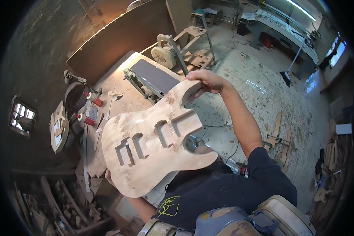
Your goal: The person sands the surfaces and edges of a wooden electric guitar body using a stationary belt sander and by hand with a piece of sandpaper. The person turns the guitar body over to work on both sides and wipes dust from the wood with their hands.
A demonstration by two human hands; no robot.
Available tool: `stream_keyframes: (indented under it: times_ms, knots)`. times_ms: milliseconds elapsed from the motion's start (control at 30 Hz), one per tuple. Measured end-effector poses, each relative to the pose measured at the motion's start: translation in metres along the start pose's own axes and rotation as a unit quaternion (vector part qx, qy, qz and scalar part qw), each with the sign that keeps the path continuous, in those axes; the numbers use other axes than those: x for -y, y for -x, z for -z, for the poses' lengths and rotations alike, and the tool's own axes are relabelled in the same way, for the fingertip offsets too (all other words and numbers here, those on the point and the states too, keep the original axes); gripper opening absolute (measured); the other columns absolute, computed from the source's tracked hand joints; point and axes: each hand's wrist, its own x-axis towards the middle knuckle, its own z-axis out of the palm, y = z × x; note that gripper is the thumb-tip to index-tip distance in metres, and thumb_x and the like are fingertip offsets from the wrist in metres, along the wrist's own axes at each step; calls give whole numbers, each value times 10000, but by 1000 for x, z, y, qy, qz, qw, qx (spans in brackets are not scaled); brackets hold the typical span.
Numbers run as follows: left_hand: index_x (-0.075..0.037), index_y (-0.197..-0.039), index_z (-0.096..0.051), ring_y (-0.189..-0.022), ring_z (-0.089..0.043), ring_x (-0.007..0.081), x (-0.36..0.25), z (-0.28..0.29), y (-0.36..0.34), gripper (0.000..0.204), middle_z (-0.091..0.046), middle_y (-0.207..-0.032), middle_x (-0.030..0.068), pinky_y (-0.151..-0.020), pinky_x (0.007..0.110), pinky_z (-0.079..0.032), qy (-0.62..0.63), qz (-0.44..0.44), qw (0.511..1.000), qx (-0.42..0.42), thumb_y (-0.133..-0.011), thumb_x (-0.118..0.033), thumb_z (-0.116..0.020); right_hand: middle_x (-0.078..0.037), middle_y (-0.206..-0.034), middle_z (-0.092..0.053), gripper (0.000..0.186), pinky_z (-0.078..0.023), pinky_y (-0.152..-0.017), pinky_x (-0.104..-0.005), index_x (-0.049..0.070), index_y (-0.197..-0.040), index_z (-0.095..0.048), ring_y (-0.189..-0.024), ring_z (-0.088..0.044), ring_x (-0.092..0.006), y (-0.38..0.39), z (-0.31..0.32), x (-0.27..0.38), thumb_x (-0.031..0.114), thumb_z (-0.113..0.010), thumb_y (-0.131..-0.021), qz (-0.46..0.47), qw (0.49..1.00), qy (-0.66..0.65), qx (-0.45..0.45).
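A bare wooden electric guitar body (pixel 145 129) is held up in front of me, its face toward the camera. Several routed cavities and a neck pocket are cut into the pale wood, which has darker patches. My right hand (pixel 209 82) grips the upper horn, thumb on top and fingers curled round the edge. At the body's lower left rim is my left hand (pixel 109 177), holding it from the side and below; most of its fingers are hidden behind the wood. Behind the body stands a belt sander (pixel 153 76) with a dark belt, on the workbench.
On the workbench (pixel 120 104) are two red-and-white bottles (pixel 93 99) and a long metal ruler (pixel 85 161). Another guitar body (pixel 59 128) hangs at left. A wood rack (pixel 63 200) stands lower left. Far right are a long table (pixel 279 27), a broom (pixel 289 74) and wood strips (pixel 287 145) on the floor.
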Motion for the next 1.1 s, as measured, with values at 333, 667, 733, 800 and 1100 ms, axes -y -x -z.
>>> stream_keyframes:
  times_ms: [333,667,733,800,1100]
  knots:
    - [15,-1400,-467,-1015,-702,326,80,-10,-152,548,-652,-1244,203,-879,460,-587,-70,15,979,-189,-993,-351,-490,-55,-839,-666,287,-616,-594,-277,74,-1013,-564,-633,-665,-123,-218,106,12,351,-631,-981,16,991,84,-107]
    - [28,-1452,-395,-1158,-645,318,136,2,-256,566,-584,-1360,198,-996,455,-532,-60,-33,974,-215,-1019,-328,-469,-9,-635,-586,297,-503,-452,-231,99,-913,-571,-483,-575,-101,-412,171,-5,376,-670,-954,-47,990,129,-42]
    - [23,-1458,-392,-1184,-631,321,139,5,-262,572,-572,-1380,200,-1017,465,-519,-61,-42,971,-226,-1024,-343,-465,4,-627,-558,339,-473,-438,-245,74,-881,-592,-482,-552,-92,-431,168,-4,396,-679,-938,-37,983,172,-51]
    - [22,-1455,-398,-1186,-630,320,141,5,-261,567,-574,-1379,197,-1019,460,-518,-58,-44,968,-240,-1025,-342,-467,11,-623,-539,368,-453,-443,-252,62,-857,-609,-490,-540,-92,-439,158,-1,416,-688,-923,0,973,223,-62]
    - [50,-1440,-413,-1200,-622,318,123,-4,-226,573,-579,-1374,207,-1040,441,-502,-73,-18,951,-300,-989,-286,-524,-177,-974,-729,466,-508,-877,-418,50,-968,-751,-966,-687,-329,-463,119,-25,488,-673,-831,150,868,454,-132]
